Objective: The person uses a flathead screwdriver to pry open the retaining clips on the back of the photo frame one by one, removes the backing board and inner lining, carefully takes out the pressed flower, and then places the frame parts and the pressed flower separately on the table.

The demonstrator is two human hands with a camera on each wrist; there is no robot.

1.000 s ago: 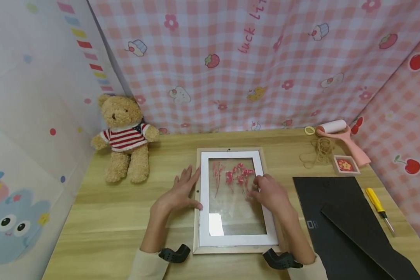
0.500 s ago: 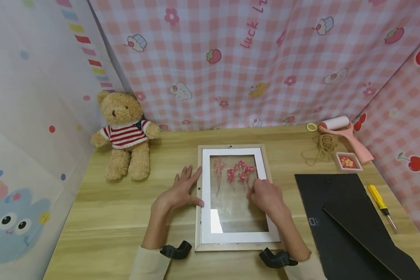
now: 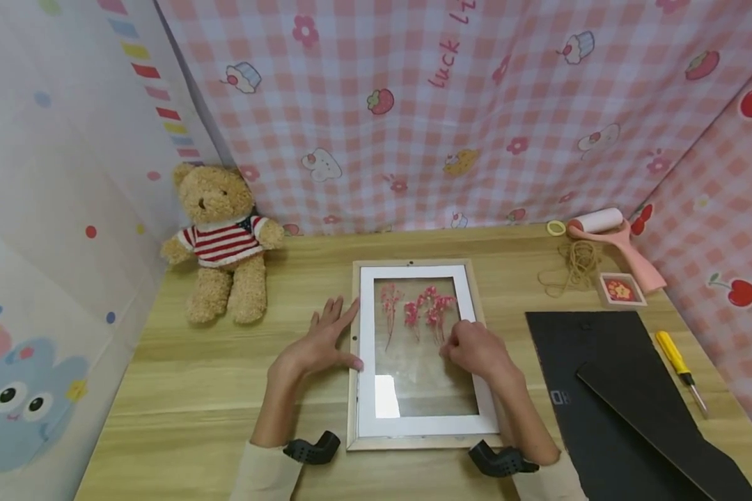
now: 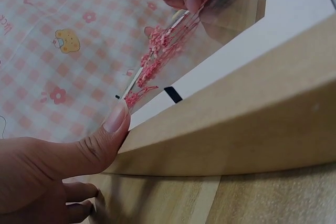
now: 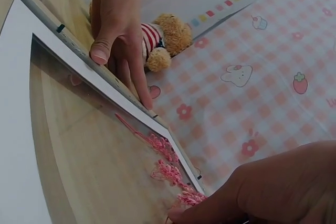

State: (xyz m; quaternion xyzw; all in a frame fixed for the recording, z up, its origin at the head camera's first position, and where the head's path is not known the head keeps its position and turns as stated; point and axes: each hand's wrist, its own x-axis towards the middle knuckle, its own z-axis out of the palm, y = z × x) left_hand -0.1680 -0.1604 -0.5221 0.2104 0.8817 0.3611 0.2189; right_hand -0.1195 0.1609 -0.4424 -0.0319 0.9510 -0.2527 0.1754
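Note:
A wooden picture frame [image 3: 353, 403] with a white mat [image 3: 424, 426] around clear glass lies on the table. Sprigs of pink dried flowers [image 3: 435, 303] rest on the glass near its top, and a thinner sprig [image 3: 390, 299] is at the left. My left hand [image 3: 316, 348] has its fingers spread against the frame's left side; in the left wrist view its thumb [image 4: 116, 116] is on the frame's edge. My right hand [image 3: 476, 351], fingers curled, pinches the stem end of the rightmost sprig. Its fingertips [image 4: 192, 4] meet the stems in the left wrist view.
A teddy bear [image 3: 219, 229] sits at the back left. On the right are a black backing board [image 3: 589, 334] with its stand leg [image 3: 639, 417], and a yellow screwdriver [image 3: 673, 351]. Behind them are twine [image 3: 579, 263], a pink lint roller [image 3: 636, 261] and a small box [image 3: 620, 291].
My right hand has shifted slightly left and down over the glass, its fingers curling in at the rightmost stem. The left hand keeps its place on the frame.

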